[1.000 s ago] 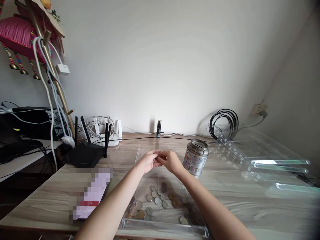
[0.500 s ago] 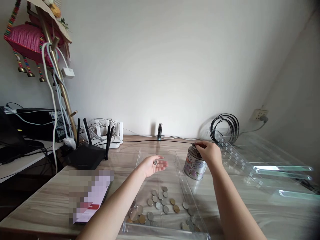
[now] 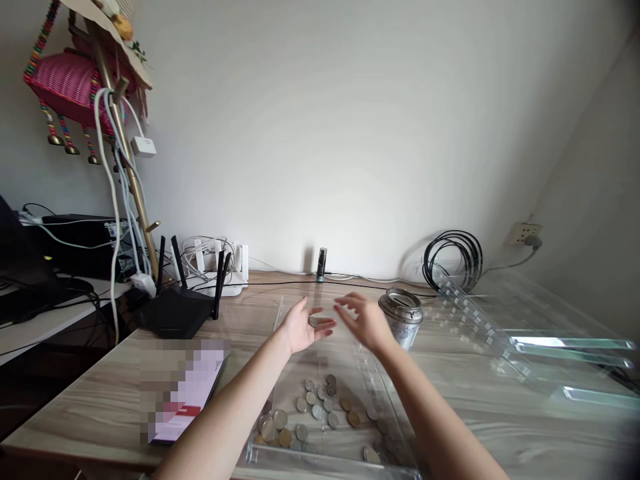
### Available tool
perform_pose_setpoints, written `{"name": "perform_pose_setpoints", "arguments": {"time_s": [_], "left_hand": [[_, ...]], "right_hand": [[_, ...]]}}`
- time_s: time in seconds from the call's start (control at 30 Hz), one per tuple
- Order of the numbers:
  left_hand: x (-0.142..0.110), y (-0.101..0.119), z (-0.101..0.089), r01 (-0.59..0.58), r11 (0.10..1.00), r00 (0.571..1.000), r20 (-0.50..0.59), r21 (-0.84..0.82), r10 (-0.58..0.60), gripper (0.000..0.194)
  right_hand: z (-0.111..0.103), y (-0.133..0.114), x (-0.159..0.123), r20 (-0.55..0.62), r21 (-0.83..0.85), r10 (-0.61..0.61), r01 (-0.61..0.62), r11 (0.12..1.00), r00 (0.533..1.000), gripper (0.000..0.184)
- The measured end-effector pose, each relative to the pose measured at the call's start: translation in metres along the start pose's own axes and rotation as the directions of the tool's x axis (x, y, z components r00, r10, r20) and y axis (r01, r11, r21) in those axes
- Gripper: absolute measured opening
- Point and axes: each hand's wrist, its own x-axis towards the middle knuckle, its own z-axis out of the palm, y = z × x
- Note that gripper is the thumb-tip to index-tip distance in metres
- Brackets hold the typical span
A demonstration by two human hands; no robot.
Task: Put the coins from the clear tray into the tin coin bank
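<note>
My left hand (image 3: 303, 328) is raised over the clear plastic tray (image 3: 320, 460), palm turned up and fingers partly spread. A silvery coin (image 3: 315, 321) rests against its fingers, slightly blurred. Just right of it is my right hand (image 3: 367, 322), fingers apart and pointing at the coin, with nothing visible in them. Behind the right wrist stands a floral metal tin (image 3: 404, 327), upright, with a coin slot in its lid. Several silver and gold-coloured coins (image 3: 317, 412) lie scattered in the tray beneath both hands; my right forearm hides part of its right side.
A phone (image 3: 190, 393), partly pixelated, lies left of my left arm. Behind it sit a black router (image 3: 175, 312) and a white router with cables (image 3: 233, 283). A small dark bottle (image 3: 321, 265) stands by the wall. Clear acrylic pieces (image 3: 565, 343) and coiled black cable (image 3: 453, 261) occupy the right.
My right hand has left the tin's lid and moved left to beside my left hand, its fingers parting. The tin's lid and slot now show. My left hand stays over the tray.
</note>
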Motion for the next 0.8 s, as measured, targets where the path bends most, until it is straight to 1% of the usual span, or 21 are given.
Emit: {"name": "perform_pose_setpoints", "arguments": {"time_s": [0.03,0.07,0.13,0.23,0.3,0.33,0.4,0.43,0.47,0.5,0.53,0.57,0.6,0.63,0.7,0.73,0.8], "left_hand": [[0.000,0.000,0.000,-0.009,1.000,1.000,0.020,-0.003,0.009,0.047],[0.001,-0.001,0.000,-0.017,1.000,0.999,0.033,-0.001,0.017,0.048],[0.002,-0.001,-0.001,-0.023,1.000,1.000,0.016,0.012,0.023,0.048],[0.006,-0.001,-0.005,-0.023,0.999,0.993,-0.113,0.023,0.025,0.043],[0.008,0.000,-0.009,-0.039,0.999,0.980,-0.195,0.008,0.040,0.036],[0.009,0.000,-0.010,-0.049,0.999,0.976,-0.211,-0.001,0.047,0.034],[0.010,0.000,-0.012,-0.063,0.998,0.976,-0.210,-0.009,0.060,0.031],[0.010,0.000,-0.012,-0.063,0.998,0.977,-0.204,-0.005,0.061,0.031],[0.010,0.000,-0.011,-0.058,0.998,0.978,-0.200,0.005,0.058,0.031],[0.009,0.000,-0.010,-0.052,0.999,0.978,-0.200,0.016,0.054,0.030],[0.008,0.000,-0.009,-0.041,0.999,0.978,-0.202,0.028,0.046,0.030],[0.007,0.000,-0.008,-0.029,0.999,0.978,-0.203,0.041,0.037,0.030],[0.007,0.000,-0.007,-0.020,0.998,0.979,-0.203,0.055,0.031,0.029],[0.006,0.000,-0.006,-0.014,0.998,0.979,-0.203,0.069,0.028,0.029],[0.006,0.000,-0.005,-0.012,0.995,0.978,-0.207,0.096,0.031,0.029],[0.006,0.000,-0.006,-0.014,0.994,0.977,-0.210,0.104,0.036,0.028],[0.007,0.001,-0.007,-0.019,0.994,0.976,-0.213,0.108,0.041,0.029]], "right_hand": [[0.010,-0.008,-0.002,0.087,0.016,-0.052,0.051,0.999,0.995,0.022],[0.019,-0.015,-0.005,0.151,0.019,-0.093,0.091,0.996,0.984,0.020],[0.032,-0.025,-0.010,0.222,0.003,-0.132,0.135,0.991,0.966,0.016],[0.037,-0.032,-0.013,0.242,-0.021,-0.159,0.169,0.985,0.957,0.020],[0.031,-0.031,-0.010,0.209,-0.045,-0.169,0.182,0.982,0.963,0.023],[0.025,-0.029,-0.007,0.168,-0.074,-0.154,0.168,0.983,0.974,0.024],[0.010,-0.017,-0.001,0.023,-0.166,-0.081,0.084,0.983,0.996,0.026],[0.000,-0.008,0.002,-0.071,-0.222,-0.031,0.015,0.975,0.997,0.027],[-0.010,0.003,0.004,-0.171,-0.275,0.021,-0.068,0.959,0.985,0.028],[-0.020,0.014,0.006,-0.261,-0.320,0.073,-0.158,0.934,0.962,0.028],[-0.029,0.026,0.007,-0.330,-0.354,0.126,-0.246,0.902,0.936,0.029],[-0.038,0.037,0.007,-0.369,-0.375,0.188,-0.331,0.866,0.910,0.029],[-0.045,0.047,0.006,-0.377,-0.387,0.261,-0.407,0.828,0.889,0.028],[-0.050,0.056,0.006,-0.359,-0.391,0.338,-0.469,0.792,0.870,0.027],[-0.056,0.068,0.004,-0.289,-0.396,0.461,-0.543,0.741,0.839,0.026],[-0.057,0.071,0.003,-0.253,-0.402,0.489,-0.551,0.731,0.834,0.026],[-0.056,0.073,0.002,-0.212,-0.417,0.480,-0.523,0.743,0.851,0.028]]}}
